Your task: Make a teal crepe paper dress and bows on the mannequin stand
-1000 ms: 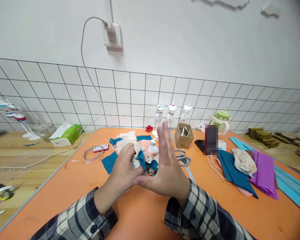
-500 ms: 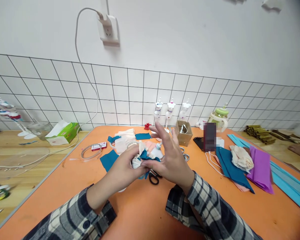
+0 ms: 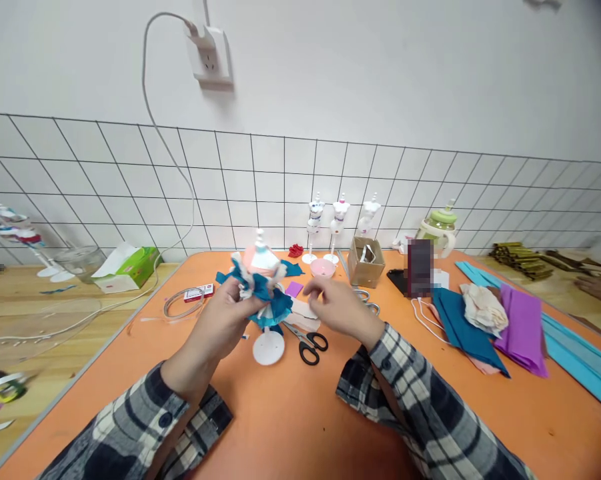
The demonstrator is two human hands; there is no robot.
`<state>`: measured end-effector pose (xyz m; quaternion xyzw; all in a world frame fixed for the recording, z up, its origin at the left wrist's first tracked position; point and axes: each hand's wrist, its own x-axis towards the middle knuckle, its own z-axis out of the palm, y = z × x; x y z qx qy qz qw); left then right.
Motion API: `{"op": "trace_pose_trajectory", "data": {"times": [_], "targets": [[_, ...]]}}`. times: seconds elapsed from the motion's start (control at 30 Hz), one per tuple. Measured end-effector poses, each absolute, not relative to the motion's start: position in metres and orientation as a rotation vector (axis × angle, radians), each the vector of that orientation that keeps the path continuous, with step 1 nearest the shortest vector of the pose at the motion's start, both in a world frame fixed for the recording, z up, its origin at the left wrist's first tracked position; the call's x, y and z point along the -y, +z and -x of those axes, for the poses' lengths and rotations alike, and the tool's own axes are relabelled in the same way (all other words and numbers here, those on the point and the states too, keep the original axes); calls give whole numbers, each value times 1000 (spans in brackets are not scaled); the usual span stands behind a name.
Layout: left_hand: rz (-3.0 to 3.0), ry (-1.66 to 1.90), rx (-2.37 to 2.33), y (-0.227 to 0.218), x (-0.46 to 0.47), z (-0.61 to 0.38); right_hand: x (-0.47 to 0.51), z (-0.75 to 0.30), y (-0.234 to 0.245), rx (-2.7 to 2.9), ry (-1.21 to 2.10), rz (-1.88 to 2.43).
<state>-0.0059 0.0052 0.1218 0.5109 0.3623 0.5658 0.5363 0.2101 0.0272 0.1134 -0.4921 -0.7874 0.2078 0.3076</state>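
My left hand (image 3: 225,313) is closed around a miniature dress form (image 3: 261,259), at its ruffled paper dress in dark blue, light blue and white. The form stands tilted, with its round white base (image 3: 269,348) showing below. To its right hovers my right hand (image 3: 343,308), apart from the dress, its fingers bent and slightly parted with nothing visible between them. Under that hand's fingertips lie a small purple piece (image 3: 294,289) and pale pink strips (image 3: 305,310). Black-handled scissors (image 3: 311,347) rest just right of the base.
Behind are a pink bowl (image 3: 323,268), a cardboard box (image 3: 366,263) and several white dress forms (image 3: 340,213). Folded blue paper (image 3: 467,333) and purple paper (image 3: 523,330) lie right, beside a phone (image 3: 420,268). A wire coil (image 3: 184,303) and tissue pack (image 3: 130,272) are left.
My right hand has come off the dress and moved right, its fingers curling. My left hand has shifted left with the form, which now shows upright-leaning with its base visible.
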Motion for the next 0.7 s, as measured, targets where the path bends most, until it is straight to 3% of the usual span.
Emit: {"op": "trace_pose_trajectory", "data": {"times": [0.1,0.2,0.33,0.5,0.7], "targets": [[-1057,1324,-648,133,-5,12,-31,-197,91,2504,1077,1002],[-984,1329,-525,142,-4,17,-27,-180,74,2421,1576,611],[-943,1303,-465,143,-4,22,-18,-164,62,2258,1404,476],[-1012,1230,-516,137,-13,27,-10,-148,44,1899,1825,402],[-1171,1247,-753,139,-22,39,-14,-143,29,1746,1462,778]]}}
